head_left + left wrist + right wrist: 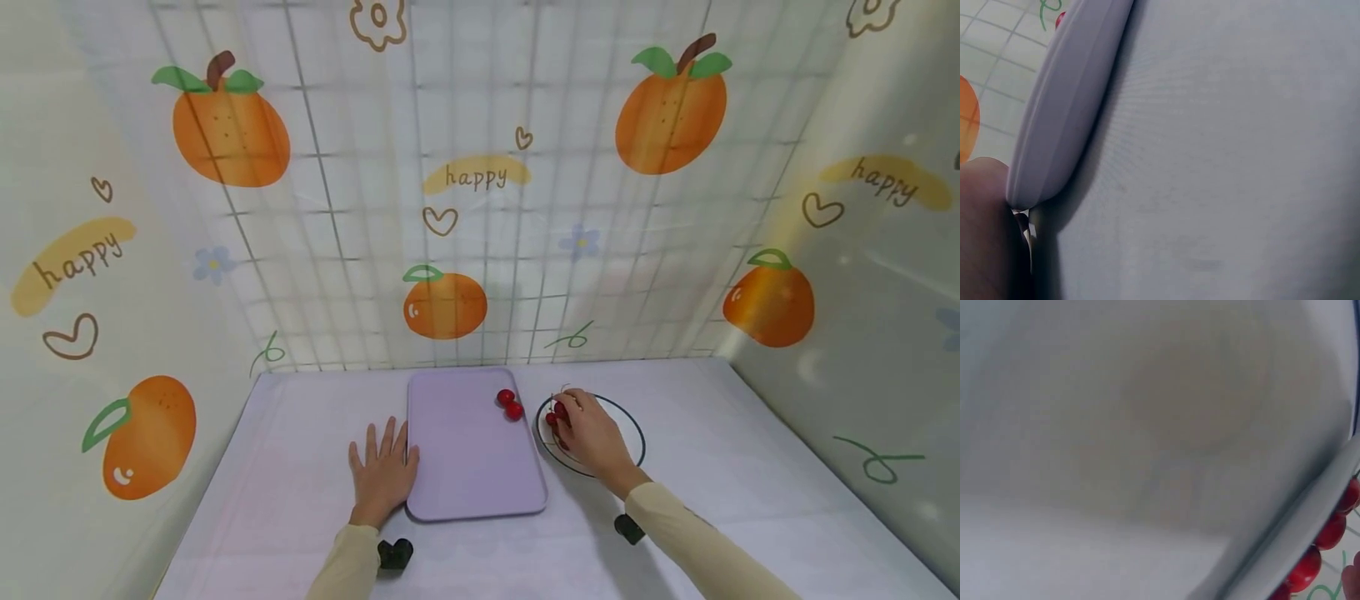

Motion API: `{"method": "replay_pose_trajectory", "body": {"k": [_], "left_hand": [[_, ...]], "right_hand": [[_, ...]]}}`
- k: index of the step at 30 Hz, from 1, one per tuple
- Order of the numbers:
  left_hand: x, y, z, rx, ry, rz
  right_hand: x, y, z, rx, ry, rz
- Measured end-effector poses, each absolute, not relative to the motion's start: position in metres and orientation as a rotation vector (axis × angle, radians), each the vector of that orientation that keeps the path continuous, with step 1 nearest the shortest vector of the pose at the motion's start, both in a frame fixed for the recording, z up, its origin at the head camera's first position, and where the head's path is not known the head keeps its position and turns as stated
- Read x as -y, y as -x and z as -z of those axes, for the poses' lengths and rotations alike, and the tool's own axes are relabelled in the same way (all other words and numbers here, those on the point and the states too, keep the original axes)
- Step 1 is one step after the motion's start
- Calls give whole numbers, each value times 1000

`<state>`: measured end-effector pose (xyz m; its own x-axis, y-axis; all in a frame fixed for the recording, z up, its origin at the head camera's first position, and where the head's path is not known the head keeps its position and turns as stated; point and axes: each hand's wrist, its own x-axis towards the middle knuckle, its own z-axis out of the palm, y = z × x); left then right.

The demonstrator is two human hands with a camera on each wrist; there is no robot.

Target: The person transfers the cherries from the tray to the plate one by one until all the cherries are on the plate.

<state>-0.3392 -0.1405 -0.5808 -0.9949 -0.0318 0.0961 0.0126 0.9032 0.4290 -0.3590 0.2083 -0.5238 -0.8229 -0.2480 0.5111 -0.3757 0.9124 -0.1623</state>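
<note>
In the head view my left hand (381, 477) lies with fingers spread at the left side of a lilac tray (472, 467), its thumb over the tray's edge. Two red cherries (510, 405) sit near the tray's upper right corner. My right hand (596, 433) reaches over a white plate with a dark rim (628, 417), thumb and fingers pinching a cherry (560, 409). More cherries (552, 419) with thin stems lie beside its fingertips; the hand hides part of the plate. From the right wrist, several cherries (1304, 572) show behind the plate's rim, near a fingertip (1352, 581).
A pale cloth covers the table (300, 433). Behind it hangs a curtain (480, 250) printed with oranges and words, over a grid, and similar panels stand at both sides. A black strap piece (395, 554) is at the left wrist, another (628, 529) at the right.
</note>
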Motion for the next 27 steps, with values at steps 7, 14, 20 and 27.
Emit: {"method": "replay_pose_trajectory", "body": {"k": [7,14,20,27], "left_hand": [[140,339,583,2960,-8,674],[139,337,584,2952,-5,686],[141,344,592,2971,-12,657],[144,348,595,2965,-4,642]], "right_hand": [[-217,355,533,2525,-482,-330],[-223,353,537,2566,-457,-302],[-230,350,539,2543,-478,-287],[-234,351,541,2524,-496,-272]]}}
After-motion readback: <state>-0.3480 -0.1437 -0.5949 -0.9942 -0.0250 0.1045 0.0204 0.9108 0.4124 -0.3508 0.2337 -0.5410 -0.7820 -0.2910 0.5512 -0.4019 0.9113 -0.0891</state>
